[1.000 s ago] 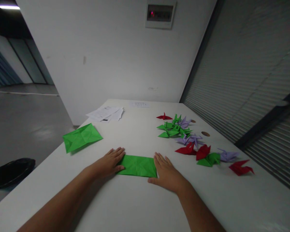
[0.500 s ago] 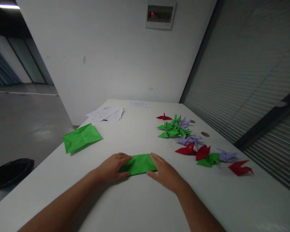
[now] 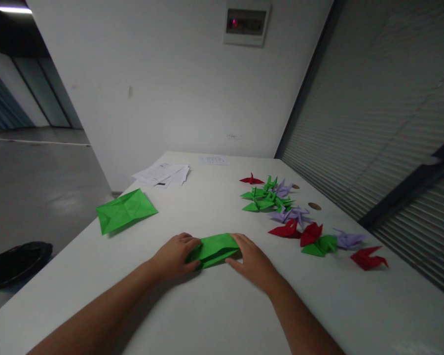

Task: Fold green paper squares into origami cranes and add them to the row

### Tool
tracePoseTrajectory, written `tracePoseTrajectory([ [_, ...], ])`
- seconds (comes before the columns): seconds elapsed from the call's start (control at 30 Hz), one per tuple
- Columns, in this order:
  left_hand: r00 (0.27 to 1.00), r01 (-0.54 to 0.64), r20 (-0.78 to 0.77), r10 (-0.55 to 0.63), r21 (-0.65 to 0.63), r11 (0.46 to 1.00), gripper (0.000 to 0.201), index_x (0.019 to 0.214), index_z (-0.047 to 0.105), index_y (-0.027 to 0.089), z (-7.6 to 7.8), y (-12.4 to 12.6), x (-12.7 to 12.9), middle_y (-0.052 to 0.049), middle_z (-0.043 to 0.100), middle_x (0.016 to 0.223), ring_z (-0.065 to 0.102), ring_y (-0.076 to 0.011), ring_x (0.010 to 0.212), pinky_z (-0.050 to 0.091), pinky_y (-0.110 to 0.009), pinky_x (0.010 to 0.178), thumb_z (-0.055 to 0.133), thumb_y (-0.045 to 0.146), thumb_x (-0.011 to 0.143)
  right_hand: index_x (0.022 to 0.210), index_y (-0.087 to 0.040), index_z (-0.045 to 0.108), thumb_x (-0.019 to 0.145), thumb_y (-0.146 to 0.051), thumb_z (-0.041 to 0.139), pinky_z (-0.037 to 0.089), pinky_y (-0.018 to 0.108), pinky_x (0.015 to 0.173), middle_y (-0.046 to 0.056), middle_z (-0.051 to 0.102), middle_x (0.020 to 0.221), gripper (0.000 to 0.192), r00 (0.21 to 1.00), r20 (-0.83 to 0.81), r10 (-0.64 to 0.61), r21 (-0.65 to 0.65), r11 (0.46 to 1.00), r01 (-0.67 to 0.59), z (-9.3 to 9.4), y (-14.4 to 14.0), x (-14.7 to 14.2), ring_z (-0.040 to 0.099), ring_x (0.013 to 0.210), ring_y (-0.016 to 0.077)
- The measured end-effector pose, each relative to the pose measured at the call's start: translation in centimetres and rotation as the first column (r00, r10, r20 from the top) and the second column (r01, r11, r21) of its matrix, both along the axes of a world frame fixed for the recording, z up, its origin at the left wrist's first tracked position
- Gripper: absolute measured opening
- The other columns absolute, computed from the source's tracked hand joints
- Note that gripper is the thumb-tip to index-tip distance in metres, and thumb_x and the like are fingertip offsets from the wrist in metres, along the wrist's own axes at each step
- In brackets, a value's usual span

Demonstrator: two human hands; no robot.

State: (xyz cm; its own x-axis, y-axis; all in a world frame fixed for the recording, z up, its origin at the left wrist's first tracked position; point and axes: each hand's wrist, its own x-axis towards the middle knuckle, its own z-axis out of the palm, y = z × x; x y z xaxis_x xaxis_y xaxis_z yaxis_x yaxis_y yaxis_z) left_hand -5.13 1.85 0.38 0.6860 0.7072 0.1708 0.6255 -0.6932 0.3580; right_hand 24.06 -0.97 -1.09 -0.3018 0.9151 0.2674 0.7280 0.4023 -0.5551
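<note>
A folded sheet of green origami paper [image 3: 213, 248] lies on the white table between my hands, its layers gaping along the near side. My left hand [image 3: 177, 256] grips its left end, fingers on top and thumb at the near edge. At the right end, my right hand [image 3: 252, 260] holds the paper between thumb and curled fingers. Part of each end is hidden under the fingers.
A creased green sheet [image 3: 127, 211] lies at the table's left edge, with printed papers [image 3: 163, 174] behind it. Several green, red and purple paper cranes [image 3: 270, 199] spread along the right. A black-lined bin [image 3: 17, 266] stands on the floor at left.
The folded green paper has lifted partly open, so a gap now shows between its layers. Both hands stay at its ends with only slight finger movement.
</note>
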Motion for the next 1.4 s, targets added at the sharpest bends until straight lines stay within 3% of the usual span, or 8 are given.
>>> tracePoseTrajectory([
  [0.17,0.989,-0.14,0.047,0.144,-0.066,0.988,0.026,0.114,0.067,0.021,-0.1,0.1,0.0,-0.011,0.072,0.104,0.067,-0.026,0.098,0.049,-0.034,0.086,0.056,0.031,0.092,0.152,-0.02,0.042,0.087,-0.032,0.071,0.04,0.052,0.118,0.018,0.053,0.149,0.073,0.992,-0.092,-0.084,0.001,0.996,0.085,-0.7,0.2,0.0,0.051,0.14,0.0319],
  [0.37,0.928,-0.275,0.206,0.309,-0.179,0.945,0.018,0.077,0.06,0.02,-0.7,0.7,0.1,-0.001,0.059,0.069,0.056,-0.0171,0.065,0.038,-0.028,0.063,0.048,0.025,0.089,0.151,-0.018,0.04,0.085,-0.036,0.071,0.053,0.053,0.104,0.019,0.06,0.138,0.075,0.951,-0.254,-0.175,-0.096,0.983,0.155,-1.1,0.4,-0.3,0.065,0.12,0.0323],
  [0.6,0.71,-0.174,0.529,0.465,-0.509,0.843,0.027,0.071,0.059,0.018,-1.3,0.8,0.5,0.003,0.05,0.06,0.046,-0.0138,0.058,0.033,-0.025,0.055,0.057,0.042,0.084,0.144,-0.021,0.048,0.085,-0.037,0.071,0.059,0.046,0.095,0.012,0.073,0.122,0.065,0.844,-0.518,-0.136,-0.232,0.973,0.014,-0.6,0.5,-0.9,0.073,0.107,0.0284],
  [0.7,0.588,-0.042,0.603,0.54,-0.644,0.764,0.028,0.07,0.058,0.018,-1.3,0.7,0.8,0.004,0.05,0.061,0.046,-0.0129,0.058,0.034,-0.024,0.055,0.064,0.044,0.079,0.128,-0.02,0.059,0.079,-0.034,0.075,0.055,0.048,0.1,0.013,0.074,0.122,0.054,0.831,-0.524,-0.185,-0.203,0.975,0.089,-0.7,0.8,-0.9,0.07,0.112,0.0307],
  [0.8,0.536,0.04,0.589,0.605,-0.734,0.678,0.028,0.071,0.057,0.018,-1.2,0.8,0.9,0.003,0.051,0.062,0.047,-0.0126,0.058,0.034,-0.024,0.056,0.067,0.043,0.075,0.121,-0.019,0.059,0.074,-0.03,0.074,0.054,0.05,0.101,0.013,0.074,0.121,0.05,0.801,-0.526,-0.284,-0.209,0.957,0.202,-0.8,1.2,-0.7,0.07,0.113,0.0311],
  [0.9,0.594,-0.007,0.534,0.602,-0.744,0.668,0.027,0.069,0.052,0.019,-1.2,1.0,0.4,0.004,0.048,0.061,0.046,-0.0125,0.057,0.033,-0.024,0.055,0.063,0.043,0.073,0.121,-0.021,0.055,0.073,-0.03,0.073,0.058,0.048,0.096,0.011,0.075,0.12,0.052,0.747,-0.602,-0.282,-0.258,0.954,0.152,-0.8,1.4,-0.4,0.072,0.109,0.0294],
  [1.07,0.807,-0.191,0.367,0.463,-0.579,0.792,0.022,0.064,0.047,0.021,-1.0,1.5,-0.7,0.004,0.042,0.059,0.044,-0.0142,0.059,0.033,-0.025,0.055,0.053,0.04,0.074,0.121,-0.021,0.054,0.073,-0.038,0.077,0.064,0.046,0.077,0.011,0.078,0.11,0.056,0.691,-0.665,-0.282,-0.343,0.938,0.052,-0.6,1.6,0.0,0.077,0.095,0.0312],
  [1.4,0.901,-0.225,0.253,0.352,-0.42,0.879,0.006,0.071,0.06,0.02,-0.6,1.9,-1.6,0.001,0.057,0.071,0.054,-0.0167,0.069,0.039,-0.027,0.063,0.057,0.024,0.069,0.117,-0.02,0.059,0.072,-0.04,0.077,0.064,0.042,0.067,0.01,0.079,0.1,0.052,0.703,-0.637,-0.316,-0.409,0.912,0.04,-1.0,1.7,0.5,0.078,0.084,0.0299],
])
